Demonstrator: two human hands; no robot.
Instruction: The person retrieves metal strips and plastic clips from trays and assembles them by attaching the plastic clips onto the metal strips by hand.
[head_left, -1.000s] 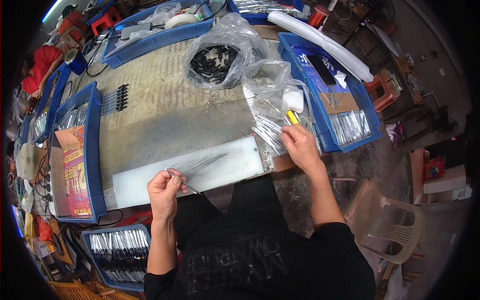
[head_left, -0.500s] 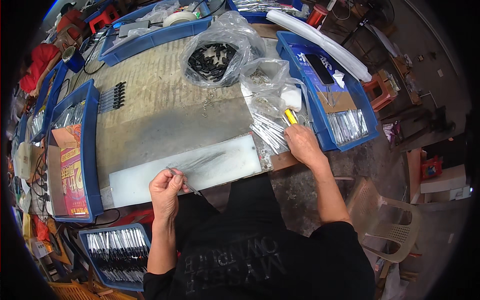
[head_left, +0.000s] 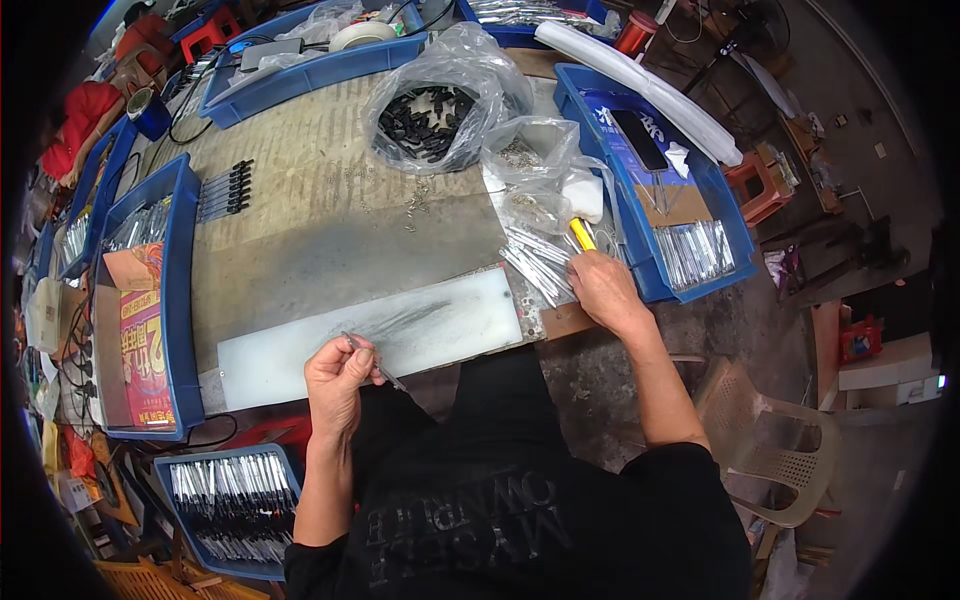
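My left hand (head_left: 338, 378) is closed in a pinch on a thin dark metal strip (head_left: 377, 366), held slantwise over the near edge of a long white board (head_left: 285, 350). Curled fingers of my right hand (head_left: 606, 288) rest at the right end of a pile of slim silvery metal strips (head_left: 538, 262). A yellow handle (head_left: 582, 235) sticks out just beyond those fingertips; whether they grip it or a strip is hidden. Small metal pins (head_left: 418, 192) lie scattered on the worn table (head_left: 300, 245) beyond the board.
A clear bag (head_left: 480, 85) holds black parts; smaller bags (head_left: 535, 135) stand beside it. Blue trays (head_left: 180, 300) flank the table, the right-hand tray (head_left: 690, 286) holding silvery strips. Black-ended pieces (head_left: 238, 188) lie in a row. A plastic chair (head_left: 765, 435) stands at the right.
My left hand has shifted slightly to the right with the metal strip still pinched in it. The right hand stays almost in place by the yellow handle.
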